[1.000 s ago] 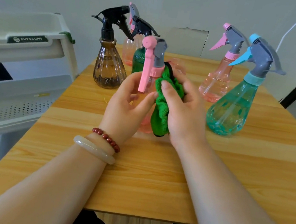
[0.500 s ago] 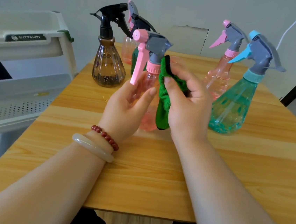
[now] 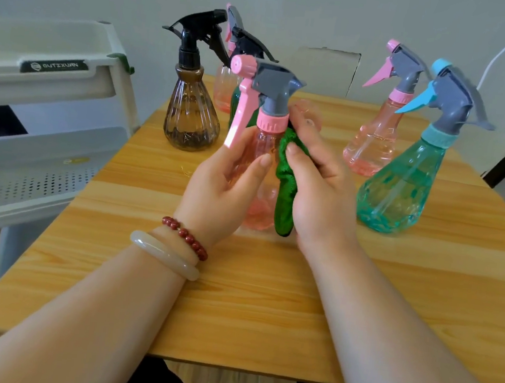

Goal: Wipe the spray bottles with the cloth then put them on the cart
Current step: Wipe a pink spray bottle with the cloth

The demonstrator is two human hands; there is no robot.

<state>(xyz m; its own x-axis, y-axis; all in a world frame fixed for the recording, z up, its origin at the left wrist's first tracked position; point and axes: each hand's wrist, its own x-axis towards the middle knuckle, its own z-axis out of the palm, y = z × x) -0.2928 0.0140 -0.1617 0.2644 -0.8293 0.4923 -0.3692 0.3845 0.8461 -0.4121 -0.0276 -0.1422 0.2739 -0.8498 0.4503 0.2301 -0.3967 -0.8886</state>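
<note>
Our left hand [image 3: 220, 185] grips the clear pink plastic spray bottle [image 3: 263, 149] upright just above the wooden surface [image 3: 264, 301]. Against its right side, our right hand [image 3: 322, 192] presses a bunched green cloth [image 3: 285, 191], fingers curled round it.

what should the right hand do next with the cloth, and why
Probably slide the green cloth down the pink bottle toward its base. The right hand presses the cloth against the bottle's side just under the collar, and the left hand grips the body, so a downward stroke seems the natural next wipe.
</note>
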